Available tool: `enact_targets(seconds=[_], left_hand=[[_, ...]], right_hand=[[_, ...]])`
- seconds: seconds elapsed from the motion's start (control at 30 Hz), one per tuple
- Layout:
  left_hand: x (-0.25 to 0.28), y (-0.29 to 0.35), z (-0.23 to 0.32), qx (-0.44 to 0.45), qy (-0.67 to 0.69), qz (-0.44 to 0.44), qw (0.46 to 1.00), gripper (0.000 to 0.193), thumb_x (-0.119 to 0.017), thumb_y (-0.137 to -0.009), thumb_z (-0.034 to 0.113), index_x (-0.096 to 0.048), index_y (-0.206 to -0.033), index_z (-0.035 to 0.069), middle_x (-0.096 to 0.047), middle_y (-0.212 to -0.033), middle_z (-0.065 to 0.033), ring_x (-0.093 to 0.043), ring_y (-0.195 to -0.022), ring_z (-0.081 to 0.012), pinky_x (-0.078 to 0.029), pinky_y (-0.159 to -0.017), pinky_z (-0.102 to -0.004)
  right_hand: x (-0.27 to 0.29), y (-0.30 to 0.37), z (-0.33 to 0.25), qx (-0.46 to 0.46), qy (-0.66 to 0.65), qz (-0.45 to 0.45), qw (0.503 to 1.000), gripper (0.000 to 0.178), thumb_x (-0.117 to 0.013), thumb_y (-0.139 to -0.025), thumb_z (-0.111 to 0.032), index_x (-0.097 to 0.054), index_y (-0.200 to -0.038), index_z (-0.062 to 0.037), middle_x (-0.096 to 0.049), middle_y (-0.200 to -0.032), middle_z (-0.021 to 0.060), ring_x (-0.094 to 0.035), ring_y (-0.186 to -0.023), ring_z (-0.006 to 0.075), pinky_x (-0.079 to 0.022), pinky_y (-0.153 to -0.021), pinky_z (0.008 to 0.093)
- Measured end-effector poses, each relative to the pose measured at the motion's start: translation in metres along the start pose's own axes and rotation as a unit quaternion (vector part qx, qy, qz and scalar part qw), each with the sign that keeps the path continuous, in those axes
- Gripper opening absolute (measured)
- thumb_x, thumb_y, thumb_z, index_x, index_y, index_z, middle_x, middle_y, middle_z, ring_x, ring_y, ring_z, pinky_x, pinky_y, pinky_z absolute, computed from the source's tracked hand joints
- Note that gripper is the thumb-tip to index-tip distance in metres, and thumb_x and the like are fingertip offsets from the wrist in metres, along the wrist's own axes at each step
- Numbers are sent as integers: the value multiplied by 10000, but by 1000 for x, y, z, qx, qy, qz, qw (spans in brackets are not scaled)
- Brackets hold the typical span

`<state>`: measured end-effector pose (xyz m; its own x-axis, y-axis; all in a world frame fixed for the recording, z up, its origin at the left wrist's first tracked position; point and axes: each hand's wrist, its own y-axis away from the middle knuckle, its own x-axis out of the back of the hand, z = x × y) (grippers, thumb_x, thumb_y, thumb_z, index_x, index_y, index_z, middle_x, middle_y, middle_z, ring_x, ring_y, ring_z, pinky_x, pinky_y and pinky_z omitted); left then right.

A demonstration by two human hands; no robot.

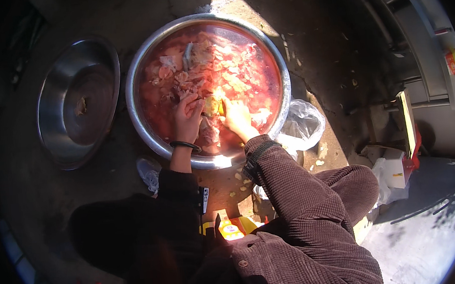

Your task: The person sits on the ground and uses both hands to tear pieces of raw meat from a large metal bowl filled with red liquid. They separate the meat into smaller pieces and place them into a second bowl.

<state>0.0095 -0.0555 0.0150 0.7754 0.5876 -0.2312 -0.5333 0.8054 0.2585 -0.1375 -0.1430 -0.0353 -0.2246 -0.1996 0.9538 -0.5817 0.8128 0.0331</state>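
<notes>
A wide metal basin (131,93) stands before me, filled with reddish water and many pieces of raw meat (238,79), pale and pink. Over its near half, my left hand (187,118) has its fingers closed at the left side of a pale yellowish piece of meat (211,106). Against the right side of that piece, my right hand (238,118) is closed, with something bright yellow at its fingertips that I cannot make out. Below the hands a pinkish meat piece (210,132) lies in the water. Glare washes out the right half.
Left of the full basin sits another metal basin (56,104) with a small brown scrap (81,106) in it. A clear plastic bag (305,125) touches the full basin's right side. Beside my left forearm is a white shoe (149,174). A white box (395,167) stands farther right.
</notes>
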Motion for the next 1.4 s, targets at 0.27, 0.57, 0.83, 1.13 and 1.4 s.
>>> enact_targets(seconds=[0.27, 0.57, 0.83, 1.13, 1.4], left_hand=[[-9, 13, -27, 236, -56, -36, 969, 319, -676, -899, 266, -613, -1102, 28, -650, -936, -13, -604, -777, -73, -468, -639, -190], [-36, 24, -17, 164, 85, -79, 980, 115, -714, -846, 145, -649, -906, 72, -582, -813, 58, -512, -655, -25, -391, -570, -164], [-22, 28, -4, 189, 263, -111, 940, 191, -633, -923, 188, -647, -1078, 76, -673, -926, -1, -569, -685, -69, -430, -535, -194], [-16, 29, 3, 190, 280, -154, 928, 220, -631, -922, 171, -634, -1119, 71, -678, -957, -6, -585, -701, -85, -451, -537, -205], [-22, 35, 10, 207, 212, -148, 943, 189, -607, -938, 164, -592, -1117, 107, -649, -967, 16, -602, -764, -77, -477, -604, -201]], right_hand=[[53, 13, 2, -53, -317, -41, 946, 572, -751, -707, -173, -540, -1225, -54, -645, -1081, 173, -609, -1031, 311, -486, -878, 393], [103, 31, -3, -42, -564, -95, 819, 567, -731, -769, -60, -512, -1292, -59, -644, -1113, 127, -633, -978, 190, -519, -842, 313], [121, 36, -2, -24, -537, -93, 838, 452, -718, -830, -106, -560, -1249, -38, -635, -1144, 107, -600, -1050, 166, -495, -908, 304], [120, 39, -2, -63, -605, -96, 788, 420, -678, -881, -171, -546, -1262, -54, -632, -1136, 98, -619, -983, 156, -516, -836, 288], [113, 42, -11, -59, -614, -23, 787, 324, -653, -869, -55, -551, -1174, -10, -642, -1080, 88, -631, -994, 173, -538, -847, 313]])
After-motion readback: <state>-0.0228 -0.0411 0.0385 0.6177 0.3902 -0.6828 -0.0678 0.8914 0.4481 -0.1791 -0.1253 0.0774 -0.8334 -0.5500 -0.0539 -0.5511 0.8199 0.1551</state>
